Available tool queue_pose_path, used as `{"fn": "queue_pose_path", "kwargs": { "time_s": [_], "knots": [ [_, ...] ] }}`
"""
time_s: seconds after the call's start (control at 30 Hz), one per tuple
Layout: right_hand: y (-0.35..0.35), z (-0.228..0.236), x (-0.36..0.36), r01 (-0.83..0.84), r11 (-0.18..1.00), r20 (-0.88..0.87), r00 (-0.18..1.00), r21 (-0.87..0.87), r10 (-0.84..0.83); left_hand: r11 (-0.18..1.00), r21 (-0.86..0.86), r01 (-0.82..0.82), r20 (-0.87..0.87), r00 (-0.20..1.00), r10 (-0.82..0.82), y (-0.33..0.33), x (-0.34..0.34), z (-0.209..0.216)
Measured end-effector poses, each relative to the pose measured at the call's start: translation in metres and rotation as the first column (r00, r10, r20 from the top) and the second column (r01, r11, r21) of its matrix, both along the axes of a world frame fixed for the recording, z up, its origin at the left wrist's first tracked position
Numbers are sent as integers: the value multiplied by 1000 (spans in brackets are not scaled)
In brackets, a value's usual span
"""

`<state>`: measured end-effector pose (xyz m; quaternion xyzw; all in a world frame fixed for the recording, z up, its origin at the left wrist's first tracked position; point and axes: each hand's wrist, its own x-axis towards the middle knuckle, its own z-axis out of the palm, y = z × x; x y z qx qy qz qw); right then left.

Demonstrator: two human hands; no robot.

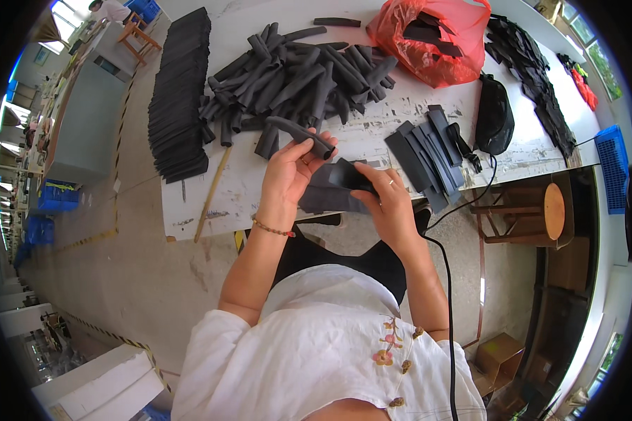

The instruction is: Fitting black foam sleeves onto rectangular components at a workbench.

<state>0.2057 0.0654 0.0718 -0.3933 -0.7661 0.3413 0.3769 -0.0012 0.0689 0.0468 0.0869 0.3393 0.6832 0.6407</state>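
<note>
My left hand (pixel 288 174) is closed around a rolled black tube (pixel 298 133) of sheet material, tilted over the near edge of the white table (pixel 242 189). Close beside it, my right hand (pixel 395 209) pinches a curled black piece (pixel 344 175) between thumb and fingers. Flat dark pieces (pixel 321 199) lie beneath this piece at the table's edge. Beyond both hands spreads a loose heap of black rolled tubes (pixel 295 84). Several flat dark strips (pixel 423 158) overlap to the right of my right hand.
A long row of stacked black pieces (pixel 179 98) lines the table's left side. A red plastic bag (pixel 428 63), a black pouch (pixel 494 116) and more black strips (pixel 534 84) occupy the right. A thin stick (pixel 213 193) lies at left. A black cord (pixel 448 295) hangs past my right arm.
</note>
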Motion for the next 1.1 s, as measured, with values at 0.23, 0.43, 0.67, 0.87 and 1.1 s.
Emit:
{"fn": "queue_pose_path", "kwargs": {
  "time_s": [0.23,0.43,0.67,0.87,1.1],
  "knots": [
    [12,1,9,-94,917,232,973,389,1,993,26,116,-69,991,-114,-3,14,-3],
    [25,4,28,-61,886,247,967,460,-62,978,23,209,-137,969,-204,-6,25,-2],
    [29,-4,36,-22,782,267,946,623,-186,983,40,180,-225,960,-167,-8,48,13],
    [21,-16,20,72,782,189,953,619,-238,996,50,-68,-467,880,84,-12,83,9],
    [7,-36,12,82,967,-77,995,242,-66,984,170,-49,-269,958,94,0,91,8]
  ]
}}
